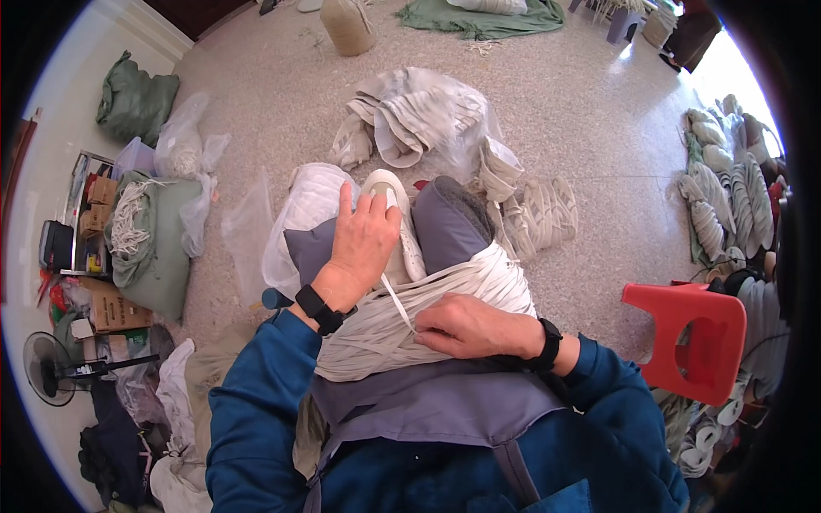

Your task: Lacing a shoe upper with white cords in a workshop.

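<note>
A large bundle of flat whitish strips (pixel 368 342) lies across my lap over a grey-purple apron (pixel 445 402). My right hand (pixel 466 325) rests on the bundle, its thumb and fingers pinched on one narrow white strip (pixel 394 299). That strip runs straight up to the underside of my left hand (pixel 363 239). The left index finger points up while the other fingers curl down, and the palm side is hidden. Just beyond them, between my knees, is a cream-white shoe (pixel 386 182), partly covered by the hand.
Pale wrapped strips (pixel 419 115) and looped bundles (pixel 539 214) lie on the speckled floor ahead. A red plastic stool (pixel 693 333) stands at right, near stacked hanks (pixel 718 188). Green sacks (pixel 137 98), boxes (pixel 111 303) and a fan (pixel 51 368) line the left side.
</note>
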`<state>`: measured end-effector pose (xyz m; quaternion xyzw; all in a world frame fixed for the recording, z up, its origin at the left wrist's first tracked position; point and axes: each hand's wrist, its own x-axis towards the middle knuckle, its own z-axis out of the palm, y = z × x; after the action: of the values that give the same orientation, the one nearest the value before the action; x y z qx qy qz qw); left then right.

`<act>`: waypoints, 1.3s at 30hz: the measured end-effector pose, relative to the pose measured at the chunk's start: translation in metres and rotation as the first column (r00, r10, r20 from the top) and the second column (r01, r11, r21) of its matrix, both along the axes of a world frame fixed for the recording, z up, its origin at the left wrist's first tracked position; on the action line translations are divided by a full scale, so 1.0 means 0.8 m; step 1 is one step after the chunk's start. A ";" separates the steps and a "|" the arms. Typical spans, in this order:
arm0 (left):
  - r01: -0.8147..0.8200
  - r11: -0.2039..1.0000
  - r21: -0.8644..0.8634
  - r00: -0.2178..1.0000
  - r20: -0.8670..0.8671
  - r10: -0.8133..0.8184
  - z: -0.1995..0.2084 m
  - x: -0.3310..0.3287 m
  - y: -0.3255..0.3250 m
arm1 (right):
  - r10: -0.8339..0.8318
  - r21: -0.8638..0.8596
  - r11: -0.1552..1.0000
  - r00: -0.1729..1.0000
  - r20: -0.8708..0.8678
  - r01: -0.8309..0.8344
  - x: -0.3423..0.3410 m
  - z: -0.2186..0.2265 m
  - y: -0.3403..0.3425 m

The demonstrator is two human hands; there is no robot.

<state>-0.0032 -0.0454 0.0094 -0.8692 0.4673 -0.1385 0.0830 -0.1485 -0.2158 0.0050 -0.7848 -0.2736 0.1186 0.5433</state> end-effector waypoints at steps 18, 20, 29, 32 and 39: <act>-0.641 0.584 -0.498 0.442 -0.862 -0.249 0.215 0.011 0.121 | -0.186 0.052 0.978 0.961 -0.207 0.200 0.009 0.016 -0.065; -0.434 0.743 -0.509 0.758 -0.652 -0.004 0.194 0.016 0.149 | -0.206 0.154 0.944 0.886 -0.416 0.291 0.007 0.011 -0.090; -0.645 0.725 -0.241 0.709 -0.543 0.450 0.042 -0.009 0.400 | -0.146 0.611 0.180 0.635 -0.758 0.771 -0.032 -0.057 -0.190; -0.674 0.715 -0.187 0.703 -0.458 0.544 0.008 -0.033 0.475 | -0.123 0.693 -0.069 0.683 -0.720 0.718 -0.049 -0.088 -0.243; -0.810 0.580 -0.081 0.569 -0.346 0.746 0.004 -0.058 0.602 | -0.246 0.705 -0.183 0.662 -0.708 0.686 -0.111 -0.132 -0.389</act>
<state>-0.0497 0.4360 0.0129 -0.9991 0.0205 -0.0188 -0.0316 -0.2377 -0.5271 -0.1010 -0.2044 0.1365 -0.1863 0.9512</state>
